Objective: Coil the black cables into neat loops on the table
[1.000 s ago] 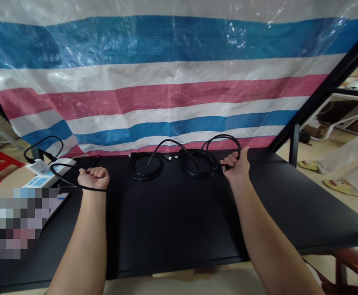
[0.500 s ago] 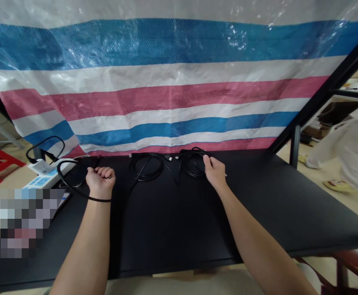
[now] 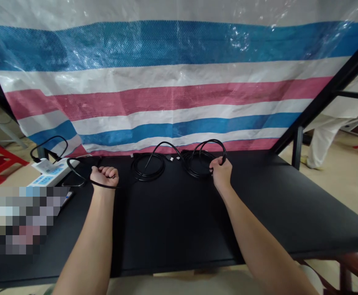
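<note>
My left hand [image 3: 104, 176] is shut on a thin black cable [image 3: 74, 170], which loops out to the left and passes across my wrist. My right hand [image 3: 221, 172] grips a second black cable [image 3: 205, 162], with its loop rising above the fingers and its coil lying on the tabletop. Between the hands lies a third coil of black cable [image 3: 146, 170], with one strand arching up from it. Small cable connectors [image 3: 173, 158] lie near the back edge between the coils. All of this is on a black table [image 3: 173, 221].
A white power strip [image 3: 53, 172] with a black cord stands at the table's back left. A pixelated patch [image 3: 25, 219] hides the front left. A striped tarp [image 3: 179, 98] hangs behind, a black metal frame [image 3: 297, 147] stands right, and a person in white [image 3: 322, 139] is beyond it.
My right hand has moved left and now raises a cable loop from the coil. My left hand has barely moved. The person in white has shifted at the right.
</note>
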`<state>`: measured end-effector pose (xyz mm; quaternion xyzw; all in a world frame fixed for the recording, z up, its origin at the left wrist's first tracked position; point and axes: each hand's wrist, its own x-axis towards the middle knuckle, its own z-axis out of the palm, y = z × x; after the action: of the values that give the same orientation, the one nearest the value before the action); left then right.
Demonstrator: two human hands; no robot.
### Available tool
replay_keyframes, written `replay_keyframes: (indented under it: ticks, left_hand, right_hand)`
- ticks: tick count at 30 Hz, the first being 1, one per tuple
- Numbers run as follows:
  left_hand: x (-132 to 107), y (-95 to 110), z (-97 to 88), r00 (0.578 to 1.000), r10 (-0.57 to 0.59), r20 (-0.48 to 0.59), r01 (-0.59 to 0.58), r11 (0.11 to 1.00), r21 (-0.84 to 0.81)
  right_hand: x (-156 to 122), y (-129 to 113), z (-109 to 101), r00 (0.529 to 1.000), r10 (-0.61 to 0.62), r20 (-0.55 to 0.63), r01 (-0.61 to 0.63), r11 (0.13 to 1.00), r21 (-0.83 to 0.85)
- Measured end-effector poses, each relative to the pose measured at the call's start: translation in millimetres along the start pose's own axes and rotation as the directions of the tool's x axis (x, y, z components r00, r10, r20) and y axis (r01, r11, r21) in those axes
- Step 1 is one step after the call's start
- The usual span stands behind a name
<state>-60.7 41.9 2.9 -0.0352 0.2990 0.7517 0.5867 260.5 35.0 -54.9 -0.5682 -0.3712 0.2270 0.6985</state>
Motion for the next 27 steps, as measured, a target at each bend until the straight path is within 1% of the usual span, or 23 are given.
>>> replay_keyframes:
  ticks: [2,5,7,9,12,15,17,19,21,23,25,26,27]
  left_hand:
    - [-2,-2,0.6,1.000,0.003,0.008,-0.003,1.000,0.000]
    - [-8,-14,3.4,0.999,-0.006,0.044,0.004,0.999,0.040]
    - [-15,-27,6.5,0.998,-0.033,0.061,0.028,0.996,0.087]
    - [-21,-40,9.8,0.997,-0.056,0.058,0.050,0.993,0.111]
    - [-27,-54,13.4,0.991,-0.110,0.078,0.099,0.986,0.135]
    - [-28,-59,14.8,0.991,-0.111,0.069,0.103,0.988,0.115]
    - [-29,-61,14.8,0.994,-0.098,0.055,0.092,0.990,0.103]
    - [-30,-62,14.3,0.994,-0.099,0.054,0.093,0.990,0.103]
    - [-32,-63,13.8,0.992,-0.108,0.064,0.101,0.989,0.108]
    - [-34,-63,13.7,0.991,-0.114,0.075,0.105,0.988,0.111]
    - [-34,-61,14.1,0.991,-0.109,0.074,0.100,0.988,0.115]
    - [-33,-60,14.5,0.992,-0.102,0.070,0.093,0.989,0.116]
    - [-32,-58,14.9,0.994,-0.091,0.063,0.083,0.990,0.117]
  right_hand:
    - [-4,0,2,0.998,-0.061,0.020,0.061,0.998,-0.016]
    - [-16,2,8,0.974,-0.210,0.082,0.221,0.962,-0.160]
    - [-25,4,16,0.937,-0.324,0.134,0.349,0.894,-0.280]
    - [-33,5,24,0.898,-0.405,0.172,0.440,0.815,-0.377]
    - [-37,5,31,0.868,-0.460,0.186,0.491,0.741,-0.459]
    - [-39,4,32,0.857,-0.479,0.189,0.507,0.718,-0.476]
    - [-44,5,33,0.862,-0.449,0.237,0.505,0.714,-0.485]
    - [-51,5,37,0.872,-0.390,0.298,0.490,0.710,-0.506]
    - [-55,4,41,0.889,-0.339,0.307,0.455,0.721,-0.522]
    - [-52,0,43,0.923,-0.307,0.233,0.384,0.772,-0.506]
    - [-40,-5,38,0.965,-0.246,0.089,0.260,0.865,-0.428]
    - [-31,-7,34,0.985,-0.175,0.004,0.165,0.916,-0.367]
    - [-22,-10,28,0.994,-0.082,-0.069,0.060,0.960,-0.274]
